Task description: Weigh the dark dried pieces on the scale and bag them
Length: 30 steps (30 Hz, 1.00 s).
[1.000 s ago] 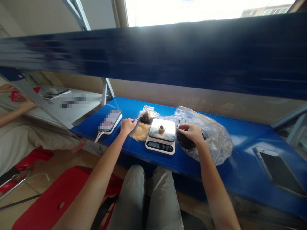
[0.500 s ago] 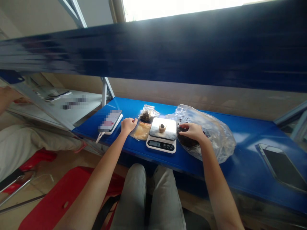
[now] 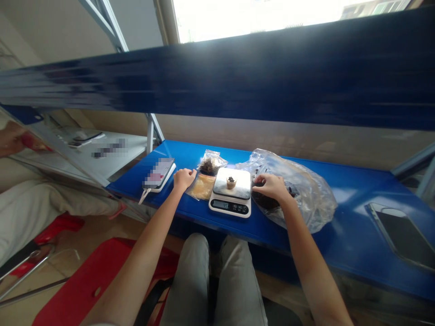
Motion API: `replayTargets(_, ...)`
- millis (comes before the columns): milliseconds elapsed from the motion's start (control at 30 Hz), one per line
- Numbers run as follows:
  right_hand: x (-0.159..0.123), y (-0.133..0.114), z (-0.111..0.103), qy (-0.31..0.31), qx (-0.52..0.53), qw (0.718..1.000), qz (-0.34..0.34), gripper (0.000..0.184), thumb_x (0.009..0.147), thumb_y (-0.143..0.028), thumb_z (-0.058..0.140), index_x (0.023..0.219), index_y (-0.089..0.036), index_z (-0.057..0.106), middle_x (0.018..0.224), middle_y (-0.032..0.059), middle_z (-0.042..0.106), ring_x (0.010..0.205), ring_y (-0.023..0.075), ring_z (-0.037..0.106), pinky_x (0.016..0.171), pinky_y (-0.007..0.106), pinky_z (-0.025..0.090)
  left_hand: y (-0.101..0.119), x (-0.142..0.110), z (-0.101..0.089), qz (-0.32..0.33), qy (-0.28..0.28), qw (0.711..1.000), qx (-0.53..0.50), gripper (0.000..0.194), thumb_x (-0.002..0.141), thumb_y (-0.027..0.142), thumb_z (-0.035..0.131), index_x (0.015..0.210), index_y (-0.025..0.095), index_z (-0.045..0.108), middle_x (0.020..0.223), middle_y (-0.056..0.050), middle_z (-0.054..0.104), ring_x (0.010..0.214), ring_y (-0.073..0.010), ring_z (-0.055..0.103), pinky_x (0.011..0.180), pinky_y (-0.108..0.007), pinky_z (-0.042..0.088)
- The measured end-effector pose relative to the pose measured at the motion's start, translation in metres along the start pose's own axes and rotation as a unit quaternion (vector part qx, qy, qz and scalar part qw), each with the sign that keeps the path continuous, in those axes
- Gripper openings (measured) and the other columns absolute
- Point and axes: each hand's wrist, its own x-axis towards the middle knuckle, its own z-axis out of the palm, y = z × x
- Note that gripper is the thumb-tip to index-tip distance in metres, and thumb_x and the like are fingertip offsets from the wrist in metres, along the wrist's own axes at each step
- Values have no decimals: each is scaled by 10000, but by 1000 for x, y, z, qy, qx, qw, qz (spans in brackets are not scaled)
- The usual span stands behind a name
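A white kitchen scale (image 3: pixel 231 195) stands on the blue shelf (image 3: pixel 340 235) with a small cup (image 3: pixel 231 182) of dark bits on its plate. My right hand (image 3: pixel 272 186) rests at the mouth of a large clear plastic bag (image 3: pixel 302 190) holding dark dried material, fingers pinched together over it. My left hand (image 3: pixel 184 178) lies curled in a loose fist on the shelf, touching the edge of a small tan packet (image 3: pixel 203 186). Behind that packet sits a small clear pouch (image 3: pixel 210 163) with dark contents.
A phone (image 3: pixel 158 174) with a white cable lies left of my left hand. A dark tablet (image 3: pixel 401 235) lies at the shelf's right end. A blue shelf board runs overhead. Another person's arm (image 3: pixel 13 140) and lap show at far left; red stools stand below.
My right hand has shifted slightly left toward the scale at the bag's mouth. The left hand stays put. The view moved a little.
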Motion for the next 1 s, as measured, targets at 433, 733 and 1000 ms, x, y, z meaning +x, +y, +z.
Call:
replayTargets(433,6,9,9,27,119,991,-50,232,586,-172,609,805,-182,685,759,21,694,757,186,636,759,303,450,0,0,-1,4,-1,1000,2,494,848,440,330,728,178,731,797,-128,701,786,-257,629,592,-282,379)
replayTargets(733,6,10,4,38,178,982,-44,263,646,-185,578,876,-152,702,774,54,709,710,178,651,710,289,501,-2,1,1,5,8,1000,-4,486,843,441,336,752,164,725,815,-139,700,787,-262,631,600,-280,378)
replayTargets(1000,4,10,3,30,158,986,-43,269,713,-282,582,932,-173,698,788,56,716,755,190,663,746,306,503,-2,0,-1,10,2,1000,0,498,845,448,321,730,171,719,790,-132,698,765,-252,628,581,-276,361)
